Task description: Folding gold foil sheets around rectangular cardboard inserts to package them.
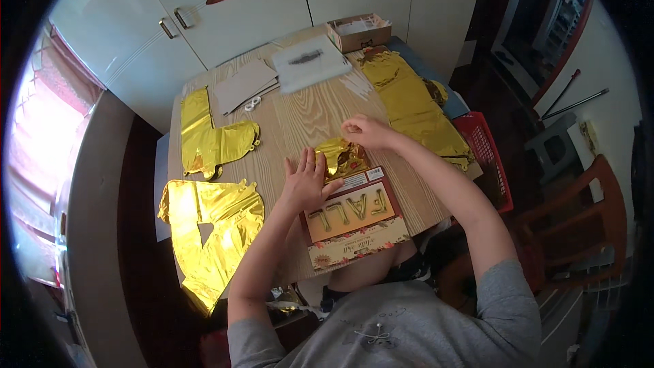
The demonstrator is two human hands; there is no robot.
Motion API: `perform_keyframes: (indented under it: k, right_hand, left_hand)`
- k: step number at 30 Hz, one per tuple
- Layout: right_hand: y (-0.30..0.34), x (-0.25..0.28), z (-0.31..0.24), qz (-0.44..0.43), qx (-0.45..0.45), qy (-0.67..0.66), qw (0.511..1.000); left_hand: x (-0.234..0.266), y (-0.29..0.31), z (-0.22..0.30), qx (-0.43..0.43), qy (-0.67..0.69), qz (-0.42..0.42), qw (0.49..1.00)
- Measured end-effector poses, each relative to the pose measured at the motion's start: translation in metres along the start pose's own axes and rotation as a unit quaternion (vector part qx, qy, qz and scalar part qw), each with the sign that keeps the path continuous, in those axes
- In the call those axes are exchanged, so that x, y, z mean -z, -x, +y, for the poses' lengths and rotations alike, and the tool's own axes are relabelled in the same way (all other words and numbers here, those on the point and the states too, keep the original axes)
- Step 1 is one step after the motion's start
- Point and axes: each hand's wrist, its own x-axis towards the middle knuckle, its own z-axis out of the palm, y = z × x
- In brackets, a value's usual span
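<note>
A folded gold foil balloon (pixel 349 159) lies at the middle of the table, between my hands. My left hand (pixel 304 180) rests flat at its left side, fingers stretched out and thumb reaching over the package's top. At the foil's far right edge, my right hand (pixel 368 131) is closed with bent fingers, pinching the foil; the fingertips are partly hidden. Just nearer to me, a flat printed package (pixel 357 215) with a picture of letter balloons lies at the table's front edge, its upper part next to the foil.
Flat gold letter balloons lie on the left, an L-shaped one (pixel 211 138) and one with a hole (pixel 235 238). Another gold balloon (pixel 415 99) covers the right side. Grey cards (pixel 246 85), a white roll (pixel 253 103), a clear bag (pixel 310 63) and a cardboard box (pixel 359 33) stand farther back.
</note>
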Motion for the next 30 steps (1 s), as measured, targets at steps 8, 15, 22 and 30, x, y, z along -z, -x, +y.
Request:
perform_keyframes:
  k: [8,15,22,30]
  right_hand:
    - [-0.025,-0.004,-0.018,-0.018,-0.066,0.101,0.992]
    - [-0.008,-0.005,-0.037,-0.089,0.156,0.175,0.968]
    - [0.003,-0.021,-0.045,-0.072,0.319,0.255,0.91]
    - [-0.001,-0.036,-0.027,-0.015,0.378,0.273,0.885]
  left_hand:
    - [-0.006,0.004,0.01,0.002,-0.002,0.063,0.998]
    - [-0.005,0.023,0.02,-0.037,0.002,0.081,0.996]
    - [-0.003,0.044,0.026,-0.023,-0.003,0.148,0.989]
    - [-0.006,0.049,0.025,-0.005,-0.022,0.133,0.991]
